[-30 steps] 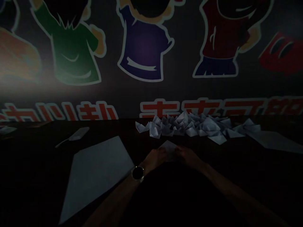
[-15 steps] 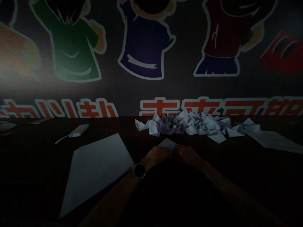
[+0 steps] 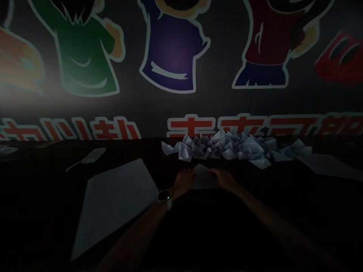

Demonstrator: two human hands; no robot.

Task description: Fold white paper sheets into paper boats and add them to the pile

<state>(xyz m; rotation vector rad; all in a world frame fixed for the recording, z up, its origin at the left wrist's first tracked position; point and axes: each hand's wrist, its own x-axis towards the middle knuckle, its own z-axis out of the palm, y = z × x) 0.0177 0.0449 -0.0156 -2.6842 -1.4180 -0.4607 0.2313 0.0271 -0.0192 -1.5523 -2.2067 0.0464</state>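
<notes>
A small folded sheet of paper (image 3: 202,177), pointed at the top and straight along its near edge, lies on the dark table in front of me. My left hand (image 3: 183,180), with a round watch (image 3: 164,195) on its wrist, holds the paper's left side with bent fingers. From the other side, my right hand (image 3: 225,179) grips the right edge, its fingertips pressed to the paper. Dim light hides the finer creases and some of the fingers. Just beyond the hands lies a heap of folded paper boats (image 3: 227,145).
To the left lies a stack of white paper (image 3: 116,204), its right edge near the watch. A pale-handled knife-like tool (image 3: 93,155) is behind it. At the far right, a flat sheet (image 3: 331,166) lies beside the heap. A printed wall (image 3: 153,105) rises behind the table.
Both hands have moved apart from the middle of the folded paper to its two sides, so more of its surface and its near edge show. The heap and stack stay put.
</notes>
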